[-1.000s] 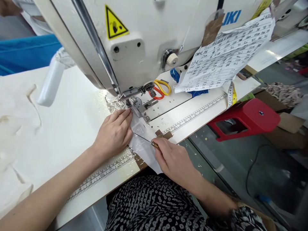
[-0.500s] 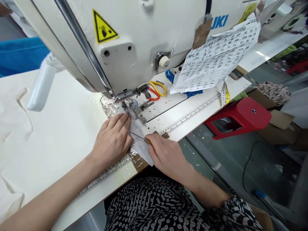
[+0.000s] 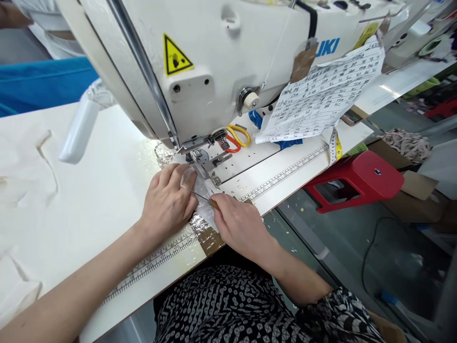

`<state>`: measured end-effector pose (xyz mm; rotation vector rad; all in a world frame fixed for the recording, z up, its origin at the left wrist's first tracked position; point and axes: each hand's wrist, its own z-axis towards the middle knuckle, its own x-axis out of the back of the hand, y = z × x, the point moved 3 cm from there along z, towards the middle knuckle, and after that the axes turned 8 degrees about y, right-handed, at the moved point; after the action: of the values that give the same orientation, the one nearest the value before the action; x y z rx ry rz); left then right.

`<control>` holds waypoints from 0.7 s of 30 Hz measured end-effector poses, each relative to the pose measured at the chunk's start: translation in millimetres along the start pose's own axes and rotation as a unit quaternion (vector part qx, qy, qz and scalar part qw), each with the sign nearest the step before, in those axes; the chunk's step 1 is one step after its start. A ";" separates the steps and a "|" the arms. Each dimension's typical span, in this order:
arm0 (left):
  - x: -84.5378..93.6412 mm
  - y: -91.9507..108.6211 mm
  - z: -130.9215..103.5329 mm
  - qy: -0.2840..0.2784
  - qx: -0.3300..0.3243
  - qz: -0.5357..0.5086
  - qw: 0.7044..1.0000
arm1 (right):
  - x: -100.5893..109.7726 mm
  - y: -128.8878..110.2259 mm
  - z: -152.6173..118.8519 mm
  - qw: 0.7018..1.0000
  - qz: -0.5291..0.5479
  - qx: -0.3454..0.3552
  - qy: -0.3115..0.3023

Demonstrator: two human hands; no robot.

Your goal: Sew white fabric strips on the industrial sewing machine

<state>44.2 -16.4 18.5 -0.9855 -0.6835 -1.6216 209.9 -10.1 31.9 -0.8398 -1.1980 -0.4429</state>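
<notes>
My left hand (image 3: 167, 195) lies flat on a narrow piece of white fabric (image 3: 206, 213), its fingertips just in front of the presser foot of a sewing machine (image 3: 214, 57). The fingers are close together and press the cloth down. My right hand (image 3: 243, 224) is closed round the wooden handle of an awl (image 3: 203, 196). The awl's thin metal shaft points left, its tip by my left fingers. Beneath the fabric, clear tape covers the table's front edge. My left fingers partly hide the fabric near the needle.
Scissors (image 3: 238, 135) with yellow and orange handles lie behind the presser foot. A handwritten sheet (image 3: 321, 90) hangs from the machine. Rulers run along the table edge (image 3: 150, 269). White cloth pieces (image 3: 21, 281) lie left. A red stool (image 3: 371, 176) stands right. Another person's arm (image 3: 14, 16) shows top left.
The view has shifted, so the machine appears farther right. The fabric's near end has slid toward the presser foot. My right hand with the awl has moved slightly closer to my left hand.
</notes>
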 end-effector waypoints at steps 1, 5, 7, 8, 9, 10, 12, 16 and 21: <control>-0.6 -1.4 0.6 -0.001 0.006 0.011 1.000 | -0.6 -0.8 2.4 1.000 0.002 -0.006 -0.004; -0.7 -8.6 2.4 -0.011 -0.016 0.023 1.000 | -2.1 -2.5 6.0 0.999 0.044 -0.022 0.004; 1.2 -11.8 2.9 -0.008 -0.039 0.033 0.999 | -2.4 -2.1 2.6 0.997 0.077 -0.023 0.016; 2.6 -12.5 3.0 -0.004 -0.048 0.039 0.998 | -2.5 -1.6 -0.1 0.995 0.090 -0.025 0.023; 4.1 -12.2 3.1 0.001 -0.053 0.044 0.998 | -2.6 -1.0 -3.2 0.994 0.099 -0.029 0.029; 5.7 -10.8 3.2 0.006 -0.055 0.045 0.997 | -2.7 -0.3 -6.3 0.994 0.102 -0.033 0.033; 8.2 -4.4 2.9 0.008 -0.056 0.034 0.998 | -2.8 0.4 -11.9 0.994 0.099 -0.038 0.032; 9.6 12.2 1.4 -0.002 -0.057 0.000 0.998 | -2.3 0.5 -18.7 0.994 0.097 -0.036 0.018; 6.6 13.8 1.2 -0.022 -0.046 0.006 0.999 | 2.6 5.5 -26.6 0.993 0.109 -0.038 0.034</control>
<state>57.2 -22.3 24.1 -1.0920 -0.6364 -1.6373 231.4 -26.7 29.3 -1.0014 -1.0199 -0.3370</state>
